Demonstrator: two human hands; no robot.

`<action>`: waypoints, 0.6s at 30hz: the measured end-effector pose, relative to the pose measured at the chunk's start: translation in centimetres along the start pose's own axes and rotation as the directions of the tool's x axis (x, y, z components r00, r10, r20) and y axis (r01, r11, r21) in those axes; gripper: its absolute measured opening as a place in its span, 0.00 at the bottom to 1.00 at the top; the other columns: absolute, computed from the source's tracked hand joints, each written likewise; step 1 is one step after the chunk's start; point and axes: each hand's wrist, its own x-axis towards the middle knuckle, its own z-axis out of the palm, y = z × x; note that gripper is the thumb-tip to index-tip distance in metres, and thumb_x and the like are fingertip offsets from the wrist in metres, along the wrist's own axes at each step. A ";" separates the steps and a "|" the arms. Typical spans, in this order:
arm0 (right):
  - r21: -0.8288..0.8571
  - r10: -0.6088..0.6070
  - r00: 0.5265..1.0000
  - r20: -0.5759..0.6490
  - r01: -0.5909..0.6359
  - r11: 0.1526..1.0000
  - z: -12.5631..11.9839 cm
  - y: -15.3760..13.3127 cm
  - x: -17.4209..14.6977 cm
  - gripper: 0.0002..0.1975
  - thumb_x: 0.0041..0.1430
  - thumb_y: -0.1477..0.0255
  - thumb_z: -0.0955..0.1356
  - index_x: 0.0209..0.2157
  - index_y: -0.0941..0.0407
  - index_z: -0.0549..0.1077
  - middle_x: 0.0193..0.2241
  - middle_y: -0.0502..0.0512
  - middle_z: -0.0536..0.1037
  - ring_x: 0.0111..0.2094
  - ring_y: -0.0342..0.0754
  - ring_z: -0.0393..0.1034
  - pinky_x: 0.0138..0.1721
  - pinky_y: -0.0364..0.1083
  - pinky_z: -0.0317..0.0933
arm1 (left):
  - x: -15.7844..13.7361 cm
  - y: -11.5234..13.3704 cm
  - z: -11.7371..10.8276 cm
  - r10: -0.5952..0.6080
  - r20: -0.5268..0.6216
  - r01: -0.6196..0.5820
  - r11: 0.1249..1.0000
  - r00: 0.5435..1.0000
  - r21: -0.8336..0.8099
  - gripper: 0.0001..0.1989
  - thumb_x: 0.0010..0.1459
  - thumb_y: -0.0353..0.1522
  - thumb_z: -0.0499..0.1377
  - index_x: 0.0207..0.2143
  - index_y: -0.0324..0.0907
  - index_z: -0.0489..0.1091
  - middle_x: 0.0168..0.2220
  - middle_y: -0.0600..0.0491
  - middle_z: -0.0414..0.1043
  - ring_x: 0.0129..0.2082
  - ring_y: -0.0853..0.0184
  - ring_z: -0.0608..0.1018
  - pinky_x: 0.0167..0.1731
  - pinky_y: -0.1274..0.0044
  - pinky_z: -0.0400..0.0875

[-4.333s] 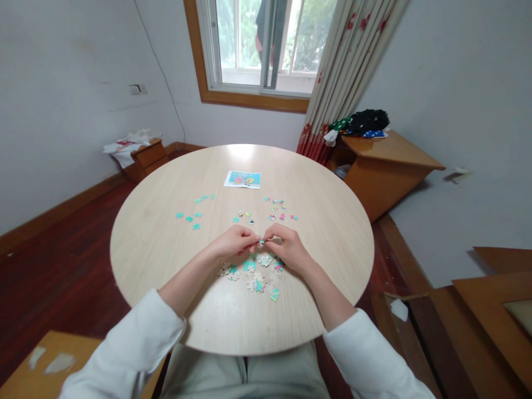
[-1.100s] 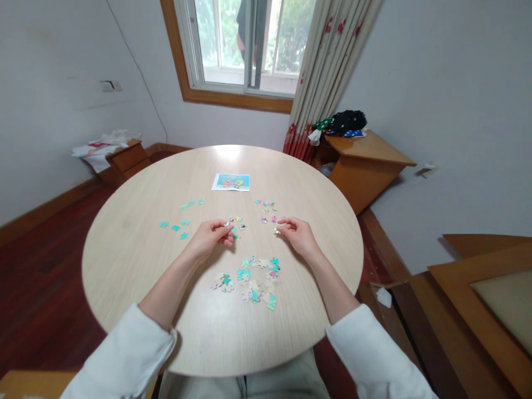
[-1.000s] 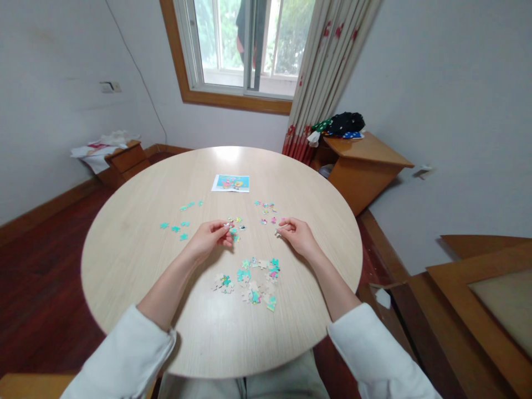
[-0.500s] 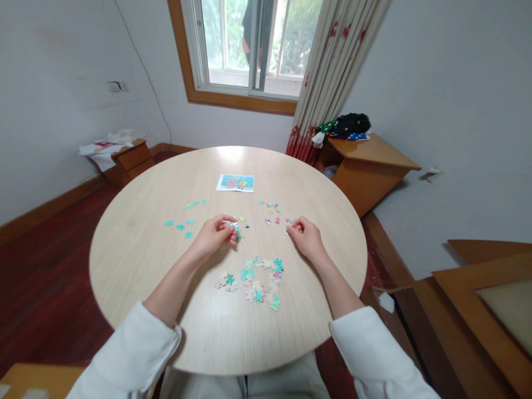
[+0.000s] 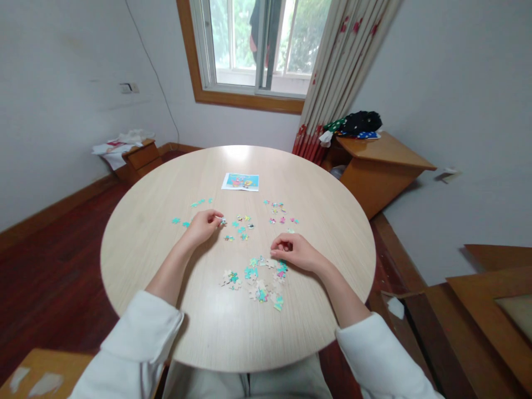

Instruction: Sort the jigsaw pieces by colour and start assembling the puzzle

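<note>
My left hand [image 5: 204, 227] pinches a small puzzle piece [image 5: 223, 221] between thumb and fingertips, left of a loose group of teal and yellow pieces [image 5: 241, 229]. Just above the back of the mixed pile of puzzle pieces [image 5: 262, 280] is my right hand [image 5: 297, 250]. Its fingers are loosely curled and apart, and no piece shows in them. Some pieces in the pile lie with pale backs up, others teal side up. A pale green piece [image 5: 291, 230] lies behind my right hand. Pink pieces [image 5: 282, 220] lie beyond it, and teal ones [image 5: 176, 220] lie left of my left hand.
A picture card [image 5: 240, 182] lies toward the far side of the round table [image 5: 141, 260]. A smaller cluster of pieces [image 5: 231, 279] sits left of the pile. Behind the table stand a wooden cabinet [image 5: 374, 177] with cloth on top and a curtain [image 5: 328, 83].
My right hand has left the pale green piece and come nearer, to the pile. My left hand has drawn left with a piece, uncovering the middle group. The view has shifted slightly.
</note>
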 end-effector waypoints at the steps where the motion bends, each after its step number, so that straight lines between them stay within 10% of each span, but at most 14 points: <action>1: -0.015 -0.011 1.000 0.009 0.011 1.000 0.1 -0.1 0.0 0.07 0.49 0.68 0.69 0.28 0.58 0.73 0.23 0.49 0.68 0.24 0.41 0.58 0.27 0.42 0.53 | 0.3 -0.2 0.0 0.006 0.010 -0.007 0.999 1.000 0.033 0.09 0.49 0.30 0.53 0.31 0.36 0.71 0.28 0.47 0.74 0.29 0.67 0.74 0.33 0.76 0.65; 18: -0.324 -0.139 0.987 0.080 0.158 0.933 1.5 -1.7 0.0 0.06 0.48 0.74 0.72 0.31 0.57 0.73 0.29 0.51 0.72 0.33 0.44 0.64 0.38 0.45 0.56 | 1.8 -0.3 1.0 0.026 0.035 -0.038 0.908 0.999 0.417 0.14 0.52 0.30 0.52 0.39 0.37 0.72 0.29 0.49 0.73 0.30 0.64 0.73 0.33 0.75 0.64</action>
